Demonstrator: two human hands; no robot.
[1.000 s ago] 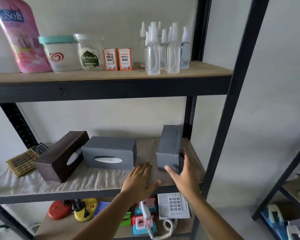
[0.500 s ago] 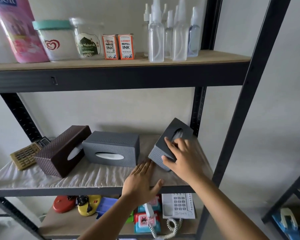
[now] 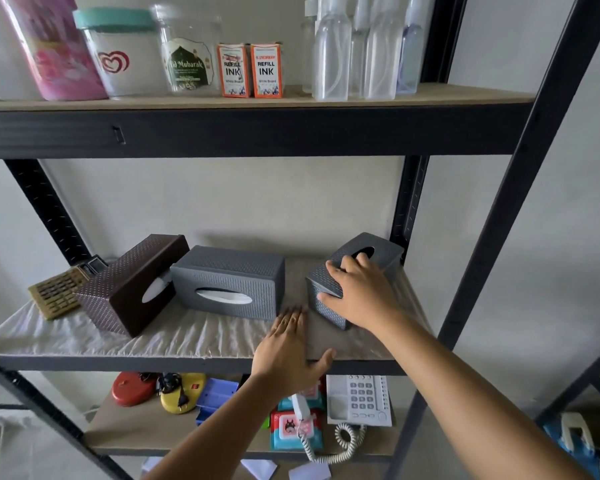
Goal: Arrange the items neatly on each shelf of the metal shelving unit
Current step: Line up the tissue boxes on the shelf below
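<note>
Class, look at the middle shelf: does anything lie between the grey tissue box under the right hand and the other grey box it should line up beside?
Nothing visible: only bare shelf liner separates the held grey tissue box from the middle grey box. The left hand rests nearer the front edge.

The right hand [image 3: 362, 294] lies over the near top corner of a grey tissue box [image 3: 378, 252] that sits slot-up at the right end of the middle shelf [image 3: 187, 341], angled toward the rear post. The left hand [image 3: 288, 351] presses flat, fingers spread, on the wrinkled plastic liner at the shelf's front edge. Further left another grey tissue box [image 3: 229, 278] and a brown tissue box [image 3: 132, 282] lie with slots facing forward, the brown one skewed, beside a calculator [image 3: 58, 292]. Above stand two ink cartons [image 3: 250, 69] and clear spray bottles [image 3: 357, 50]; below rests a white telephone [image 3: 359, 400]
</note>
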